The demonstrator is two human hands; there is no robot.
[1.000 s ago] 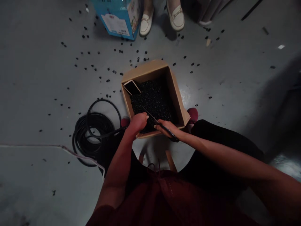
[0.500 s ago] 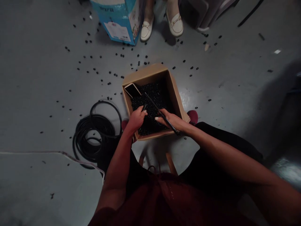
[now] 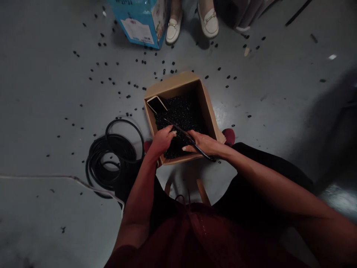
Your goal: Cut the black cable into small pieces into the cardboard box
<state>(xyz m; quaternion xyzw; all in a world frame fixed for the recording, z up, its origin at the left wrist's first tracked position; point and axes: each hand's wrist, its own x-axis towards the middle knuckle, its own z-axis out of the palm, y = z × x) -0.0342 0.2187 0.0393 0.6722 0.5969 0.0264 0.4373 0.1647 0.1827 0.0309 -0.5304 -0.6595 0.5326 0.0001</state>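
My left hand (image 3: 163,138) is closed in a pinch over the left part of an open cardboard box (image 3: 170,83). A short black piece in its fingers is mostly hidden now. My right hand (image 3: 201,143) holds a long, thin, dark tool (image 3: 186,134) with a pointed far end; I cannot tell its exact kind. The tool slants across the box, its far part close to my left fingertips. Its near end lies over my right wrist. Many small black pieces (image 3: 185,108) fill the bottom of the box beneath both hands.
A dark, pale-edged rectangular object (image 3: 157,105) leans in the box's far left corner. Coiled black hose (image 3: 95,160) lies on the floor at left, near a pale cord (image 3: 55,176). Black bits are scattered around. Ahead are a blue carton (image 3: 136,29) and a person's white shoes (image 3: 210,24).
The tool's pointed end has swung left and nearer, toward my left fingertips. My right thumb has shifted slightly nearer to me. My left hand has barely moved; the view has tilted slightly.
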